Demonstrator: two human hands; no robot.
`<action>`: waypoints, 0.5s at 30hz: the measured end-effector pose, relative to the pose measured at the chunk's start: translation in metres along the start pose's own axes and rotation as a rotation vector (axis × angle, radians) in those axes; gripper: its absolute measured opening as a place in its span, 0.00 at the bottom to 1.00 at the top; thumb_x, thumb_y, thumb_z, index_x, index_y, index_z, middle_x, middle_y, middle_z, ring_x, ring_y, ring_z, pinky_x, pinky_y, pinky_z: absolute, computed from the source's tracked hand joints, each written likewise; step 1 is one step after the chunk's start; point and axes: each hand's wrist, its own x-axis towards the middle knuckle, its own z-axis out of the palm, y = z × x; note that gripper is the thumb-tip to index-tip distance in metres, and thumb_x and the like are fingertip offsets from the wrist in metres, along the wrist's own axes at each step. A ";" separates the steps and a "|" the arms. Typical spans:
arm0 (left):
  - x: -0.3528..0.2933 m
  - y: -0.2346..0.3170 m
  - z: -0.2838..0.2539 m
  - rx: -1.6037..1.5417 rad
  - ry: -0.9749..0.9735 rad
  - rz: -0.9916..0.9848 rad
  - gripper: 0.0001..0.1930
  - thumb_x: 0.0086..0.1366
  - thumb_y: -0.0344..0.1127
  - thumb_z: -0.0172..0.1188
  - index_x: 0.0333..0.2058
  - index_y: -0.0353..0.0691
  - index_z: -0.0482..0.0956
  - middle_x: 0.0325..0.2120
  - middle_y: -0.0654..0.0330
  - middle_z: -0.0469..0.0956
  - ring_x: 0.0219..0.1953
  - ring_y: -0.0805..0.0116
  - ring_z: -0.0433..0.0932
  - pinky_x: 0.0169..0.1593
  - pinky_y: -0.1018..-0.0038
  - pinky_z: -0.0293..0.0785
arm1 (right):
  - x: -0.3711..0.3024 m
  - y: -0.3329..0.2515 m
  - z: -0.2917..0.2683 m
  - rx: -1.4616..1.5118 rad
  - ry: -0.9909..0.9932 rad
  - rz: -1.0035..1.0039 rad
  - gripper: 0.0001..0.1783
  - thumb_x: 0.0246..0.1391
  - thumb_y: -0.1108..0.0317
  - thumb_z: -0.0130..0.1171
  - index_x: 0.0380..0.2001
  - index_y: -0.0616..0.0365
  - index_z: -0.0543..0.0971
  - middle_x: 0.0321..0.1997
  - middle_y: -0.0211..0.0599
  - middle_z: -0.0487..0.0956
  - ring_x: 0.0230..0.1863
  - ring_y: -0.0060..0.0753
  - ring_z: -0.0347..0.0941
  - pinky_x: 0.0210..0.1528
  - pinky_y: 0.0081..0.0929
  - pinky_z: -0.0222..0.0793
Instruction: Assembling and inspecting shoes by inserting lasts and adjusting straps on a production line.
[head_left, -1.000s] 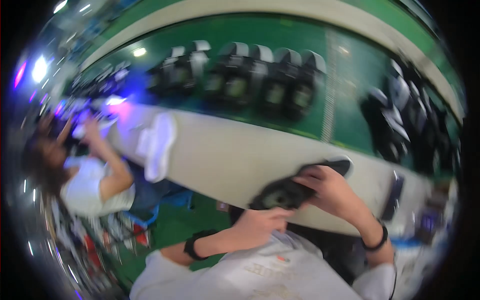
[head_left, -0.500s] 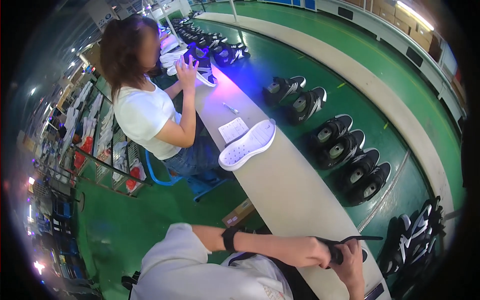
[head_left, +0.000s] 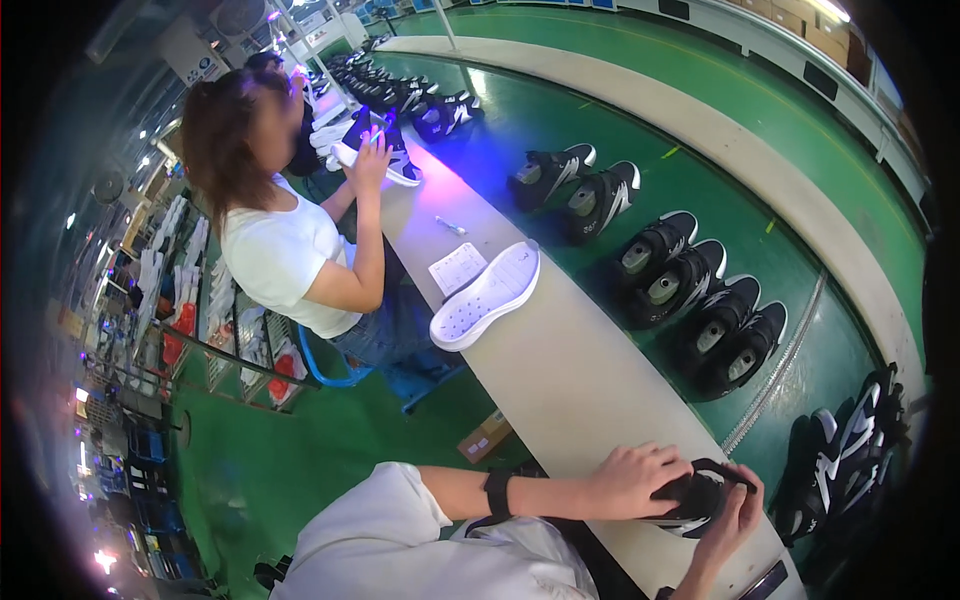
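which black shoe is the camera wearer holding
The black shoe over the near part of the pale bench, between the left hand and right hand; the co-worker handles another, and others sit on the green surface.

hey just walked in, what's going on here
The person's left hand lies on a black sneaker at the near end of the pale bench, while the right hand pinches its dark strap. A white sole lies farther along. Beyond it, a seated co-worker handles another sneaker.
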 end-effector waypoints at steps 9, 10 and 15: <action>0.036 -0.031 0.020 -0.202 -0.280 -0.408 0.27 0.65 0.53 0.57 0.49 0.33 0.68 0.44 0.35 0.75 0.47 0.37 0.75 0.48 0.51 0.71 | -0.005 0.007 0.038 -0.142 -0.040 -0.048 0.07 0.62 0.75 0.50 0.34 0.66 0.77 0.34 0.34 0.76 0.39 0.27 0.70 0.44 0.25 0.66; 0.040 -0.037 0.021 -0.258 -0.290 -0.459 0.27 0.66 0.53 0.55 0.49 0.33 0.68 0.44 0.33 0.75 0.48 0.37 0.75 0.48 0.52 0.71 | -0.005 0.015 0.041 -0.139 -0.027 -0.085 0.06 0.58 0.77 0.54 0.34 0.66 0.79 0.33 0.35 0.77 0.36 0.28 0.71 0.40 0.27 0.67; 0.045 -0.067 0.017 -0.933 -0.199 -0.540 0.14 0.69 0.40 0.57 0.45 0.36 0.72 0.34 0.60 0.79 0.33 0.70 0.77 0.39 0.72 0.74 | 0.014 0.017 0.048 -0.538 -0.408 -0.524 0.19 0.44 0.76 0.62 0.43 0.61 0.79 0.49 0.47 0.78 0.53 0.50 0.74 0.56 0.43 0.71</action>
